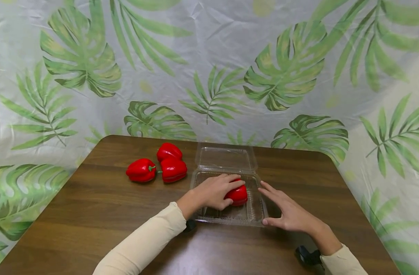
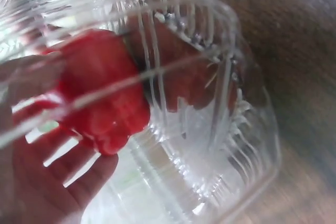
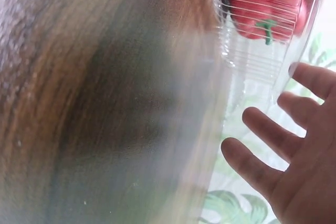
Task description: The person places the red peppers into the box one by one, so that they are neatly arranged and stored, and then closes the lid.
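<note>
A red bell pepper (image 1: 239,195) is inside the base of an open clear plastic clamshell container (image 1: 252,219), toward its right half. My left hand (image 1: 214,191) grips this pepper from the left and above. In the left wrist view, the fingers curve around the pepper (image 2: 105,93) beside the ribbed clear wall. By the container's right edge is my right hand (image 1: 288,212), its fingers spread and holding nothing. The right wrist view shows a pepper's green stem (image 3: 266,27) through the clear plastic. Whether the right fingertips touch the rim, I cannot tell.
Three more red bell peppers (image 1: 141,170) lie grouped on the wooden table (image 1: 103,217), left of the container. The container's lid (image 1: 226,157) lies folded back toward the table's far edge. Behind the table hangs a leaf-patterned cloth (image 1: 216,49).
</note>
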`<state>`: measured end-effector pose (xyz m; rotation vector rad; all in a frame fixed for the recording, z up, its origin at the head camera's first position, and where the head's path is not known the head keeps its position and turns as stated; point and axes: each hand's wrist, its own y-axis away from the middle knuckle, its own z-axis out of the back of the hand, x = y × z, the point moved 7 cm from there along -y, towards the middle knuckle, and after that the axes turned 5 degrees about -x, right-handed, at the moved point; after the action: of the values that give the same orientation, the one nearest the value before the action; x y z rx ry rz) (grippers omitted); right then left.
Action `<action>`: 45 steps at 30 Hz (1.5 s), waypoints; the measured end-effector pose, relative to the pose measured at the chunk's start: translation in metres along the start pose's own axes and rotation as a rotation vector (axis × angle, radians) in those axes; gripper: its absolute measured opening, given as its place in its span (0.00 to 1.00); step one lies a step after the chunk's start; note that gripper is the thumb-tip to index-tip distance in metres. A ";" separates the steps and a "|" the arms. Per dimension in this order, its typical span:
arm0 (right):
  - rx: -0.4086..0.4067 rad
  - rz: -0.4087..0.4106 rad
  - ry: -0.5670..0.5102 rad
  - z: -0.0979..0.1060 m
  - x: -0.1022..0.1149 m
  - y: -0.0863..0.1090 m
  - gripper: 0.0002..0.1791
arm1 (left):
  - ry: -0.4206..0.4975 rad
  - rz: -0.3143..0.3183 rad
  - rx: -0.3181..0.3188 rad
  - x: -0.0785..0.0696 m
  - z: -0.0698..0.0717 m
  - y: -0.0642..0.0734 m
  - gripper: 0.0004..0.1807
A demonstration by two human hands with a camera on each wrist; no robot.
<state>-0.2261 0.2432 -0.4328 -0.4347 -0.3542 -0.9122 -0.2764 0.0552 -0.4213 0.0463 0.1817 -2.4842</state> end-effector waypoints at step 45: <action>-0.020 0.011 0.026 0.000 0.002 0.000 0.48 | -0.069 -0.008 -0.078 -0.014 -0.007 -0.018 0.38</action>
<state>-0.2248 0.2417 -0.4323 -0.4417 -0.3187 -0.9110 -0.2763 0.0784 -0.4253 -0.0735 0.2496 -2.4804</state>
